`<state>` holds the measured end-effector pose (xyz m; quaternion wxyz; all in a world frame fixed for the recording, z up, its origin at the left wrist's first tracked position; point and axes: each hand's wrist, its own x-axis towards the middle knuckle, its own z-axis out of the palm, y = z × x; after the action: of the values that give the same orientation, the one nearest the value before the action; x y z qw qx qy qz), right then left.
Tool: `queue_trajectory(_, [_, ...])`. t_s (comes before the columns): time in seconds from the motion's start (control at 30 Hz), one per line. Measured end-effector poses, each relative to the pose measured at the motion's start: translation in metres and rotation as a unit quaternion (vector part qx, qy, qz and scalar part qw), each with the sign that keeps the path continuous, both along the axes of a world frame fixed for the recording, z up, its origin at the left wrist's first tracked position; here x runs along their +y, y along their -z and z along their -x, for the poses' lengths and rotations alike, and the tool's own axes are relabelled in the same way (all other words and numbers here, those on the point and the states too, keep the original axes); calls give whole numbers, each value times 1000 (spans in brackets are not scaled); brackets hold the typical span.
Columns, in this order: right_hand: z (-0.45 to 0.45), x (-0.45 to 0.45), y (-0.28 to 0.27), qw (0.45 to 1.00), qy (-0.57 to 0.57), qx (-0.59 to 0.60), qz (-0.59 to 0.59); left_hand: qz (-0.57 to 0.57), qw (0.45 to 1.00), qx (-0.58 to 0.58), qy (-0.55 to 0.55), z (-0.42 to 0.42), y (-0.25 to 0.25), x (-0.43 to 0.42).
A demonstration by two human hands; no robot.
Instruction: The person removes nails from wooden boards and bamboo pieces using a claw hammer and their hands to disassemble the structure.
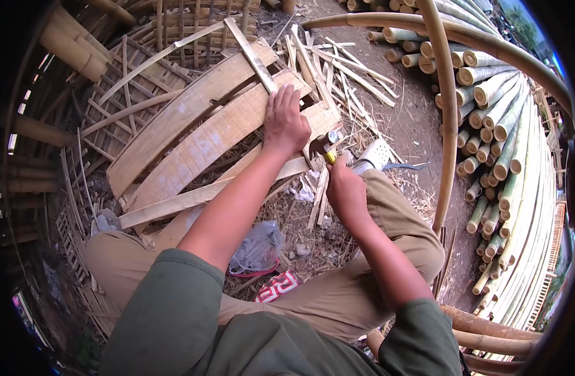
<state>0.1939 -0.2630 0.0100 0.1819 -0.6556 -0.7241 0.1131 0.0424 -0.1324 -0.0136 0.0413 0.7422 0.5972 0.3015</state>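
Bare dirt ground point(416, 135) leaves some room between the right end of a gapped plank panel point(196, 153) and the stacked bamboo poles point(510, 147), with an upright bamboo post point(448, 103) edging it. The person's right hand point(347, 190) is clenched around a hammer point(329, 153), its head just beside that end, while the left hand point(286, 123) lies flat, unclenched, over a narrow batten point(250, 55) there. The panel's pale planks carry whitish smears.
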Motion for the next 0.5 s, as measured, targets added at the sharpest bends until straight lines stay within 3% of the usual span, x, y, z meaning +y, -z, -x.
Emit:
queue_trajectory(0.2, [3,5,-3,997,44,35,44,3,1000,-3,-2,1,0,0])
queue_trajectory(0.27, [-10,12,8,988,57,121,81,9,1000,12,-6,0,0,1])
queue_trajectory(0.3, [-15,15,8,992,-10,93,84,6,1000,12,-4,0,0,1])
queue_trajectory(0.33, [-19,15,9,992,-7,94,79,5,1000,8,-4,0,-1,1])
queue_trajectory(0.37, [-26,11,9,935,78,250,241,6,1000,4,-5,0,-1,1])
queue_trajectory(0.4, [-26,8,-6,820,157,391,388,4,1000,3,-4,0,-2,1])
queue_trajectory(0.5, [-31,4,-31,831,87,434,338,11,1000,0,-11,0,-5,0])
